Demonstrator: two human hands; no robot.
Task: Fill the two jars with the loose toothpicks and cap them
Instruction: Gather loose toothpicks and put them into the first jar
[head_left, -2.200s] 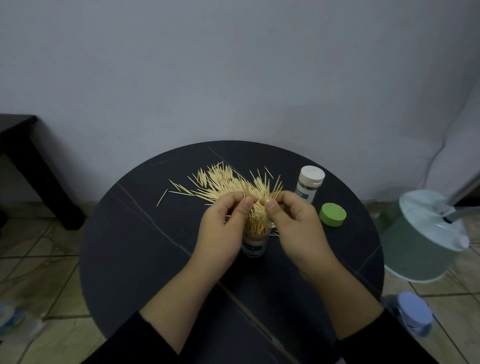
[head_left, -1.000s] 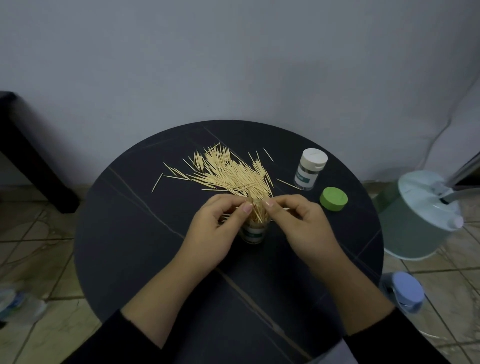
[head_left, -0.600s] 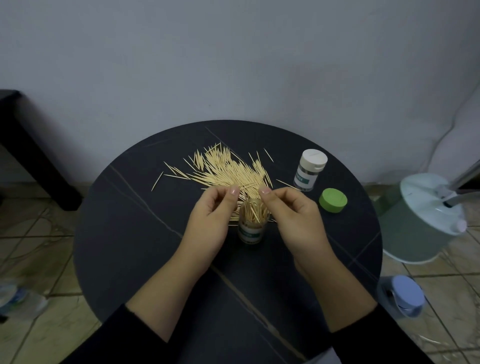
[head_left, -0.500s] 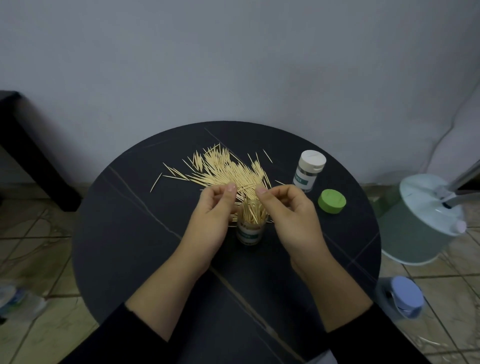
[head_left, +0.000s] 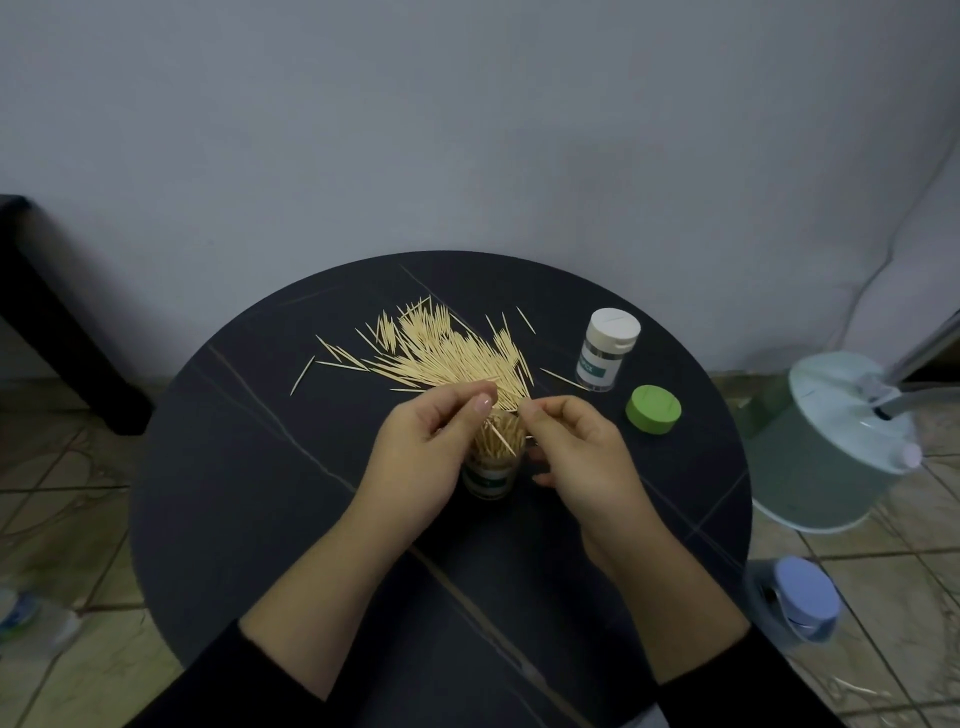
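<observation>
Since a second ago your fingertips have lifted off open jar (head_left: 491, 470) mouth, centre frame; left hand (head_left: 428, 457) and right hand (head_left: 584, 460) curled, thumb to forefinger; cannot tell if sticks held; jar looks near full; loose toothpicks (head_left: 447, 353) pile behind it; green cap (head_left: 653, 409) right, unused; white-capped jar (head_left: 605, 351) beyond.

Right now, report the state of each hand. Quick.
Left hand: pinching thin wooden toothpicks above the small clear open jar.
Right hand: fingertips pinched together; contents cannot be told.
</observation>
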